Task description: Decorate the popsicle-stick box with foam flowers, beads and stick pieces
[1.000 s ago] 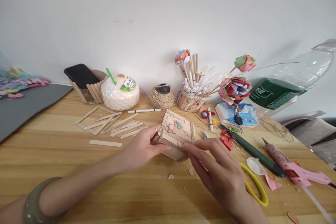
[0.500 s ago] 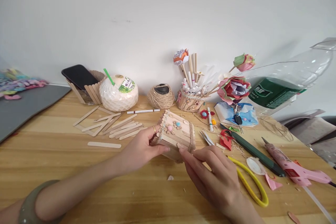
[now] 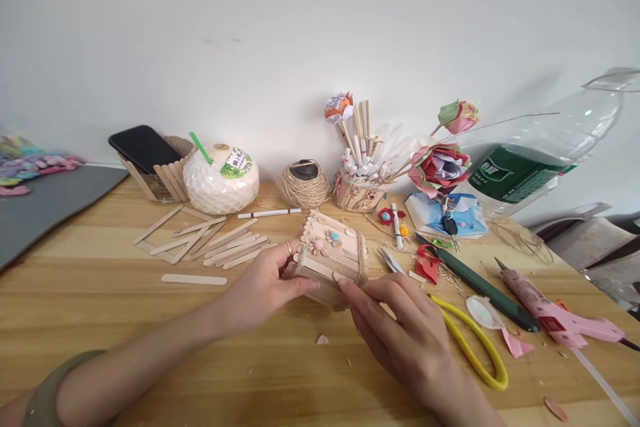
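A small craft-stick box (image 3: 330, 253), decorated with pink and blue pompom flowers and a twine band, is tilted above the table. My left hand (image 3: 273, 277) is closed round its left end, thumb along the lower side. My right hand (image 3: 400, 320) has its fingers pinched on a small pale wooden piece (image 3: 340, 277) against the box's near edge. A little wooden chip (image 3: 323, 340) lies on the table below the box.
Loose sticks (image 3: 235, 243) and a coconut (image 3: 221, 179) lie left. Twine (image 3: 303, 187) and a flower-filled pot (image 3: 360, 195) stand behind. Yellow-handled scissors (image 3: 475, 353), a green cutter (image 3: 485, 290) and a pink glue gun (image 3: 560, 320) are right.
The whole view has shifted slightly, so everything appears a little further left. Both hands keep the same hold on the box and the small piece.
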`<state>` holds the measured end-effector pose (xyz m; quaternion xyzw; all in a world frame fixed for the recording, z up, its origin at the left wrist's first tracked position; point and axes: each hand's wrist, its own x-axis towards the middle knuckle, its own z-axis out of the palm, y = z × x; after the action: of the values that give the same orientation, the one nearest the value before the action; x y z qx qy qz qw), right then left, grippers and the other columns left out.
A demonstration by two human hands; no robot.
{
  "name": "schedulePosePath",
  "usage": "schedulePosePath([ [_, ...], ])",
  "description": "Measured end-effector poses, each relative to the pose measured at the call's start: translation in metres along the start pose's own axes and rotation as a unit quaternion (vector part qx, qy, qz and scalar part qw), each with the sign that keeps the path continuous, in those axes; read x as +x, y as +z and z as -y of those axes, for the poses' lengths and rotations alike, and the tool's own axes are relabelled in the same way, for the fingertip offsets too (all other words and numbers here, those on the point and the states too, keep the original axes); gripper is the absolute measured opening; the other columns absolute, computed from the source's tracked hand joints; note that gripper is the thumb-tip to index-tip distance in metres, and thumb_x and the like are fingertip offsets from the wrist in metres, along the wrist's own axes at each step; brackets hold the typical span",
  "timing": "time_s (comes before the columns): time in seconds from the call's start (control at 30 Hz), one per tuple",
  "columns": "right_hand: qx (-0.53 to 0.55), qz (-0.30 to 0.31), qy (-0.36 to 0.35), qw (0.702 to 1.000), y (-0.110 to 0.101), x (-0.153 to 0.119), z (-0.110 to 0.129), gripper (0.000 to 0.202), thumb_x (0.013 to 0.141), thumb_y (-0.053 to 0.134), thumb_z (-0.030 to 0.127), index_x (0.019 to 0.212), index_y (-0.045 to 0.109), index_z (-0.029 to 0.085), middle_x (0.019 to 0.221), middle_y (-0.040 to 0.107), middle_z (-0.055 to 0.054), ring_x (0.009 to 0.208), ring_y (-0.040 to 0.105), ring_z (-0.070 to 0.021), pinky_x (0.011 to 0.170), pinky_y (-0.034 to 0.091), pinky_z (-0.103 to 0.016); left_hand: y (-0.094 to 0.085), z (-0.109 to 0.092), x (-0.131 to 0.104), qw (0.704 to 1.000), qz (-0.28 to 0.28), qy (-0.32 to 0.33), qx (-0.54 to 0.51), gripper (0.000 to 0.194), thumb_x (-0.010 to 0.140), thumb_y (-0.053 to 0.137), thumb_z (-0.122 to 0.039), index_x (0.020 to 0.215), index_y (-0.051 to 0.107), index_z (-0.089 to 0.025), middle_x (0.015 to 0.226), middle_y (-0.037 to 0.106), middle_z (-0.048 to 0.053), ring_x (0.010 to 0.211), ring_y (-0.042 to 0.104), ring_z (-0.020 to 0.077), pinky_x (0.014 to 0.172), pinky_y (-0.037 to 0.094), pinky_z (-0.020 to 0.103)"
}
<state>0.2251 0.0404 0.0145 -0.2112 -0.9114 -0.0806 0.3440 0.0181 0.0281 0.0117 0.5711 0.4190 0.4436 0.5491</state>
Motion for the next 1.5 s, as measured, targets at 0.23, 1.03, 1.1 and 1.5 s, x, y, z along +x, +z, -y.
schedulePosePath([
  [0.23,-0.016,-0.046,0.036,0.998,-0.0006,-0.0015,-0.0006,0.025,0.082,0.054,0.004,0.104,0.06,0.012,0.073,0.056,-0.004,0.064,0.049,-0.0134,0.055,0.044,-0.025,0.0003,-0.0001,-0.001,1.0,-0.002,-0.012,-0.004,0.027,0.074,0.063,-0.017,0.1,0.057,-0.016,0.104,0.068,0.003,0.097,0.061,0.0189,0.083,0.046,0.026],
  [1.03,-0.024,-0.009,0.005,1.0,0.0011,-0.0026,0.0018,0.023,0.084,0.051,0.007,0.105,0.059,0.009,0.072,0.06,-0.006,0.062,0.05,-0.0142,0.051,0.044,-0.026,0.0005,-0.0024,-0.0015,1.0,0.007,-0.007,0.025,0.023,0.075,0.061,-0.019,0.098,0.057,-0.016,0.103,0.068,0.003,0.098,0.06,0.02,0.083,0.046,0.027],
  [1.1,-0.032,-0.009,0.0,0.999,0.0002,-0.0027,0.0015,0.022,0.084,0.05,0.007,0.104,0.059,0.01,0.071,0.06,-0.005,0.062,0.051,-0.0142,0.051,0.045,-0.026,0.0003,-0.0026,-0.0013,1.0,0.006,-0.01,0.029,0.023,0.075,0.061,-0.02,0.098,0.057,-0.016,0.102,0.068,0.004,0.097,0.061,0.0202,0.082,0.047,0.027],
  [1.5,0.02,-0.028,0.043,0.998,-0.0012,0.001,0.0002,0.021,0.082,0.054,0.006,0.102,0.06,0.011,0.077,0.057,-0.005,0.065,0.05,-0.0127,0.056,0.044,-0.024,0.0016,-0.004,-0.0019,0.999,-0.001,-0.02,0.035,0.022,0.073,0.062,-0.019,0.094,0.058,-0.016,0.099,0.069,0.003,0.094,0.061,0.02,0.08,0.047,0.027],
])
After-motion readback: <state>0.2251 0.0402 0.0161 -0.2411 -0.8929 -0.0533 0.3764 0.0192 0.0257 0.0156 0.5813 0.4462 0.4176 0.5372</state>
